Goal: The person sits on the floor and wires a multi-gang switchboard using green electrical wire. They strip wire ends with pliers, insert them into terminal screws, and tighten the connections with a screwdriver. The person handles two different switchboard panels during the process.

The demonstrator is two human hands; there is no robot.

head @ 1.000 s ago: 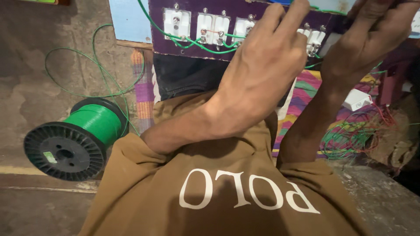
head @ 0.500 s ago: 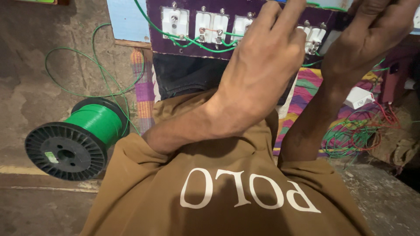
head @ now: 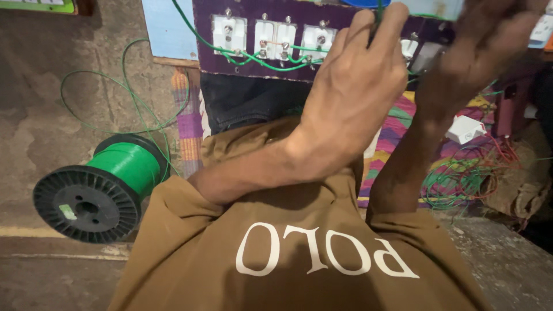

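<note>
Brown cotton fabric of a short-sleeved shirt [head: 299, 259] with white lettering fills the lower centre of the frame, nearest the camera.

Left hand [head: 354, 95]: raised at centre, back of the hand turned to the camera, fingers curled inward. The fingertips [head: 383, 17] are closed around a thin green insulated wire [head: 378, 7] at the upper edge of the frame, just in front of the panel.

Right hand [head: 489, 43]: raised at upper right, blurred, reaching the top edge of the frame. Whether it is open or closed, and whether anything is held, cannot be told.

Black plastic spool wound with green wire [head: 103, 187]: lying on its side at lower left on the grey concrete floor [head: 40, 115], well apart from both hands. A loose loop of green wire [head: 115, 86] is seen curling above it.

Multicoloured striped woven mat [head: 397, 132]: at centre right, beyond the forearms. A tangle of green and red wire offcuts [head: 466, 178] is spread on it at right, with a small white plastic box [head: 465, 129] near it.

Dark purple board fitted with white switch and socket backs [head: 271, 37]: across the upper centre, farthest from the camera. Green wiring [head: 253, 57] is looped between the screw terminals. A pale blue panel [head: 167, 29] adjoins it at upper left.
</note>
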